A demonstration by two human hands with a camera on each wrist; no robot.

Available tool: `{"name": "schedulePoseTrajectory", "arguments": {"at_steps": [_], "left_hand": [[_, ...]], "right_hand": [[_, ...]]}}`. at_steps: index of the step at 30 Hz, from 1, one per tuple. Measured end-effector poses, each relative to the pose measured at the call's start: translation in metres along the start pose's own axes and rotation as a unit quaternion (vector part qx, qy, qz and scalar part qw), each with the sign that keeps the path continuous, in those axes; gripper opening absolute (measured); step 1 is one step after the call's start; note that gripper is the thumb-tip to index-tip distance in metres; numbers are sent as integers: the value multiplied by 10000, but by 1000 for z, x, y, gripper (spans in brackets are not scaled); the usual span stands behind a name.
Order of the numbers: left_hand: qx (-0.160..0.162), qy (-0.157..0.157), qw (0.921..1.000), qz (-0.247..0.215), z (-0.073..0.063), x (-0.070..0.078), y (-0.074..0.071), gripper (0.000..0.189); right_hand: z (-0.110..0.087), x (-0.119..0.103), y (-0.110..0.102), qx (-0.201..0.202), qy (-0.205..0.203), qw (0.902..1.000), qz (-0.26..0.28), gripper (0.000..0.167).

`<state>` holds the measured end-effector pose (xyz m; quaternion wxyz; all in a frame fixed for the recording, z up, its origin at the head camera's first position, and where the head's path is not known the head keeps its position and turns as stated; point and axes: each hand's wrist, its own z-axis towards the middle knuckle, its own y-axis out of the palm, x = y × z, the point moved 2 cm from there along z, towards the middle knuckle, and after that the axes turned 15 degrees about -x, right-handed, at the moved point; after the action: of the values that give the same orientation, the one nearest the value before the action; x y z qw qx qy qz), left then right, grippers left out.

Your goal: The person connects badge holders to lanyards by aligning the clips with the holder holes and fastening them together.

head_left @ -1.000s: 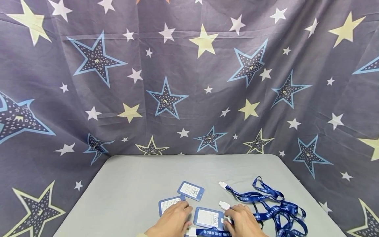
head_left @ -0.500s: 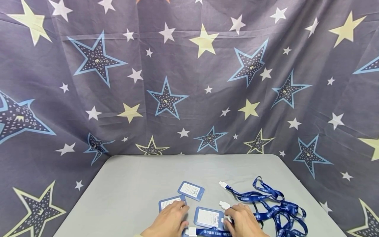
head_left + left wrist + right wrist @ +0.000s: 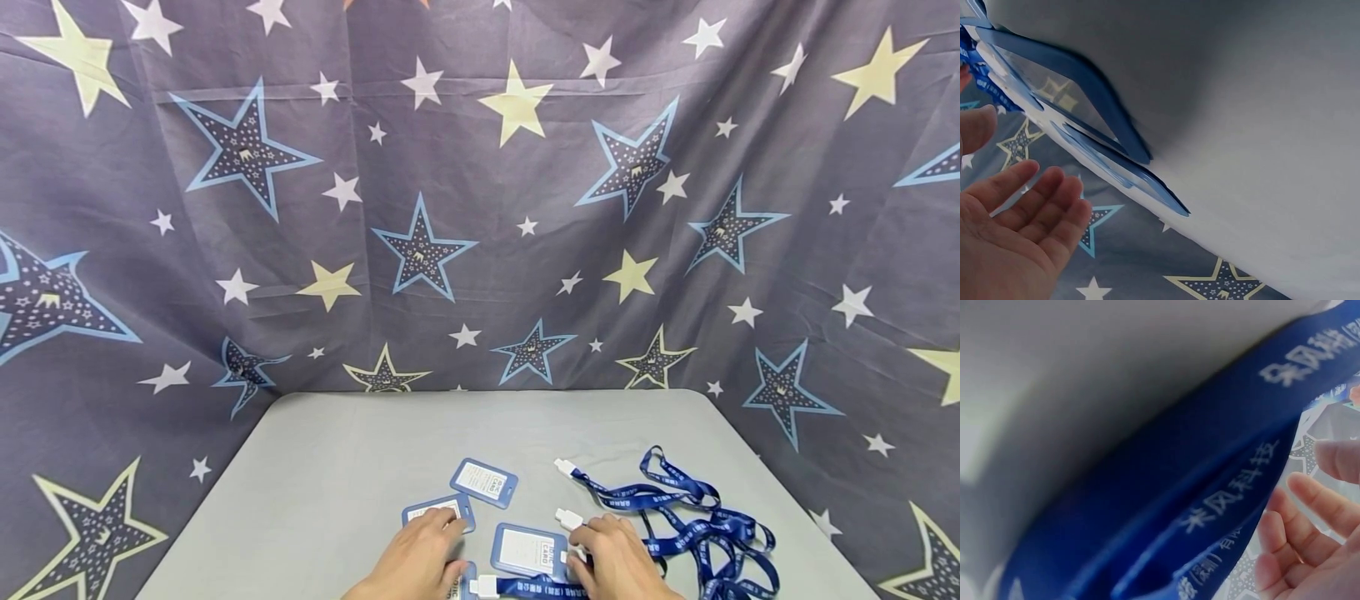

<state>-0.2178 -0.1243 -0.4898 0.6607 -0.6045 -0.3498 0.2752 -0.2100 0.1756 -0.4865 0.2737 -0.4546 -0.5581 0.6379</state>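
Observation:
Several blue-framed badge holders lie on the table. My left hand (image 3: pixel 416 554) is over one badge holder (image 3: pixel 467 510), partly covering it; its thumb is by another badge holder (image 3: pixel 463 581) at the front edge. In the left wrist view its fingers (image 3: pixel 1054 206) are apart with nothing between them. My right hand (image 3: pixel 618 558) rests by the right end of the middle badge holder (image 3: pixel 525 550), beside a white clip (image 3: pixel 568 520). In the right wrist view its fingers (image 3: pixel 1300 550) bend loosely, thumb apart, holding nothing visible. A blue lanyard (image 3: pixel 540 588) with a white clip (image 3: pixel 486 587) runs along the front.
Farther back lies another badge holder (image 3: pixel 483 483). Tangled blue lanyards (image 3: pixel 705 525) cover the right side, with one more white clip (image 3: pixel 565 467) pointing left. The grey table (image 3: pixel 337 467) meets a star-patterned curtain (image 3: pixel 465 167) behind.
My left hand has drawn back leftward and toward me, showing more of the badge holder beneath it and part of the one at the front. My right hand stays in place.

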Motion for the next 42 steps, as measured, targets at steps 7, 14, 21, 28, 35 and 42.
{"name": "schedulePoseTrajectory", "arguments": {"at_steps": [7, 14, 21, 28, 35, 42], "left_hand": [[-35, -93, 9999, -131, -6, -4, -2, 51], [41, -175, 9996, -224, -10, -8, -1, 52], [148, -271, 9994, -179, -12, -13, 0, 54], [143, -378, 9989, -226, -16, -16, -1, 55], [156, -450, 9984, -320, -20, -19, -2, 57], [266, -474, 9982, -250, -22, -22, -3, 59]], "right_hand": [[0, 0, -1, 61, -1, 10000, -51, 19], [1, 0, -1, 135, -103, 9998, -68, 18], [1, 0, 0, 287, -192, 9993, -136, 18], [2, 2, -1, 362, -167, 9990, -209, 19], [3, 3, -1, 654, -226, 9967, -419, 17], [4, 2, -4, 669, -195, 9966, -442, 18]]}}
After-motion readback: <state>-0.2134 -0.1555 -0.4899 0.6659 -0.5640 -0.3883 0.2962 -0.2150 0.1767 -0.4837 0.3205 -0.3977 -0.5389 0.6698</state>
